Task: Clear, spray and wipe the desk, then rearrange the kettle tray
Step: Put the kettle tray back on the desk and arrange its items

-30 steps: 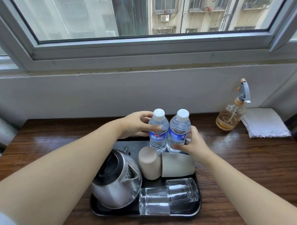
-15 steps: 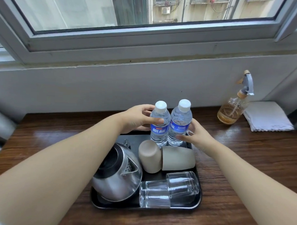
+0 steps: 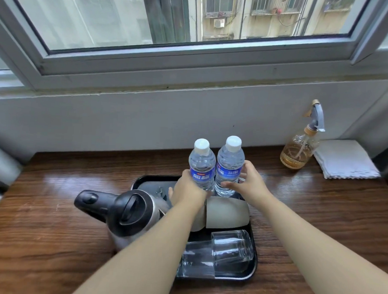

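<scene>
Bottles stood upright, touching, at the tray's (image 3: 253,264) far end: left water bottle (image 3: 201,164) was gripped by the left hand (image 3: 188,188), right water bottle (image 3: 229,165) by the right hand (image 3: 246,182).

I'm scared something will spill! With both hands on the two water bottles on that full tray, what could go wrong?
1. The left forearm reaches right past the kettle, so pulling back could bump it.
2. The two glasses lie on their sides at the tray edge; a jolt might roll them.
3. The left water bottle and right water bottle are tall and close together, so one might tip the other.
</scene>
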The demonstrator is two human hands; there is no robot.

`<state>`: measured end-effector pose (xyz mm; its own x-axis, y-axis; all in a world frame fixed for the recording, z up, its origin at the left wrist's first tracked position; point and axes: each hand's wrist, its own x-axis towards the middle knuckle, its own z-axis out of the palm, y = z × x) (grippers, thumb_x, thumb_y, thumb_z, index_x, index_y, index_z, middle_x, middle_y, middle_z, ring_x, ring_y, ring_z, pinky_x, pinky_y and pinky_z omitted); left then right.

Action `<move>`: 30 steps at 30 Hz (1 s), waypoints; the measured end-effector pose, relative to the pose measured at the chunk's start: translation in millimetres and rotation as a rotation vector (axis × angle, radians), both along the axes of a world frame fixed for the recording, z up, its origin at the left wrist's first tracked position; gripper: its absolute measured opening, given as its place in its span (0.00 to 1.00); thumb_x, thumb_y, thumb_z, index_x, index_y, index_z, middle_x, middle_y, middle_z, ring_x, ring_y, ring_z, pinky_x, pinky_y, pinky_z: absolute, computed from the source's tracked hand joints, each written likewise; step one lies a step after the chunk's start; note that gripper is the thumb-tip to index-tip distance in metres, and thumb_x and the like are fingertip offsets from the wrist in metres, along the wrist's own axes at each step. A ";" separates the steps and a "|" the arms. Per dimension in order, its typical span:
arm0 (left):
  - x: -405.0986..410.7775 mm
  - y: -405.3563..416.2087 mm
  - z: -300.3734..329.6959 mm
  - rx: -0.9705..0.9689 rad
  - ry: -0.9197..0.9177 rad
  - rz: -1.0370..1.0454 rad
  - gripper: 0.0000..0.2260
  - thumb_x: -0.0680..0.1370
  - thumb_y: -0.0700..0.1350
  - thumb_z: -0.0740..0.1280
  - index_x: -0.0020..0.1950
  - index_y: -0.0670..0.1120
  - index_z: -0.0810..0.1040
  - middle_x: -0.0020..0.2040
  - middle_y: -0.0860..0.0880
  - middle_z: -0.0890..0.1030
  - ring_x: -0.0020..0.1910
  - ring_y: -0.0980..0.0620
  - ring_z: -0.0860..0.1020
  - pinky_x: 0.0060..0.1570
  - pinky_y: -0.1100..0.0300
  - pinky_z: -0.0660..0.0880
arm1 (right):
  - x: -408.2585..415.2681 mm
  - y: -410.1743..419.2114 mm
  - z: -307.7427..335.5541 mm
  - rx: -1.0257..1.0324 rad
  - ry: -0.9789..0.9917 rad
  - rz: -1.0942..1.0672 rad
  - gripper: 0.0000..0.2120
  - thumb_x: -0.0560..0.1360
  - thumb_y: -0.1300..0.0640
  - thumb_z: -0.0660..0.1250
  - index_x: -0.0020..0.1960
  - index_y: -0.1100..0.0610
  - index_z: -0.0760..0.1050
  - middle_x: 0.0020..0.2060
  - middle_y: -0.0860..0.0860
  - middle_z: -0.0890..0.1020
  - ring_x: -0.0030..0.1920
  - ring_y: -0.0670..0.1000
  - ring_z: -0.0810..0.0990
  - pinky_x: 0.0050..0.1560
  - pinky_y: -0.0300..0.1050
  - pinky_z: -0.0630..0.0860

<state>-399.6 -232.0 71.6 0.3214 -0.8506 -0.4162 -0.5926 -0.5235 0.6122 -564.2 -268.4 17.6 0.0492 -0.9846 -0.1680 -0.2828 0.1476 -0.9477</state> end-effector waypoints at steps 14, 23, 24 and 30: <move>-1.7 6.2 -10.4 -0.148 -0.052 0.099 0.17 0.71 0.54 0.75 0.58 0.53 0.77 0.56 0.51 0.84 0.60 0.45 0.79 0.63 0.50 0.71 | -9.2 -4.6 -1.3 0.043 -0.090 0.197 0.32 0.66 0.59 0.78 0.66 0.50 0.68 0.62 0.43 0.77 0.64 0.41 0.73 0.64 0.44 0.69; 0.9 7.5 -7.2 -0.174 0.013 0.134 0.17 0.70 0.53 0.77 0.57 0.55 0.79 0.55 0.55 0.84 0.59 0.48 0.79 0.64 0.50 0.70 | -9.8 -5.8 -0.6 -0.033 0.025 0.131 0.30 0.66 0.58 0.78 0.63 0.48 0.68 0.58 0.42 0.78 0.62 0.44 0.74 0.62 0.42 0.69; 0.4 7.6 -7.0 -0.176 0.015 0.135 0.17 0.70 0.53 0.77 0.57 0.55 0.79 0.55 0.55 0.84 0.59 0.48 0.79 0.64 0.50 0.71 | -12.1 -5.9 1.0 -0.028 0.029 0.155 0.30 0.67 0.59 0.77 0.64 0.48 0.69 0.58 0.42 0.78 0.62 0.43 0.74 0.62 0.41 0.69; 0.8 8.8 -6.1 -0.165 0.031 0.119 0.18 0.71 0.52 0.76 0.59 0.55 0.78 0.55 0.55 0.84 0.58 0.48 0.79 0.63 0.50 0.72 | -12.4 -7.6 0.0 -0.006 -0.018 0.229 0.28 0.70 0.62 0.74 0.64 0.44 0.69 0.61 0.42 0.78 0.65 0.43 0.72 0.69 0.56 0.67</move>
<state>-398.8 -223.2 65.5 0.4132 -0.8649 -0.2852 -0.5121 -0.4796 0.7125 -576.6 -276.0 17.6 0.2747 -0.9483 -0.1590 -0.2910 0.0756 -0.9537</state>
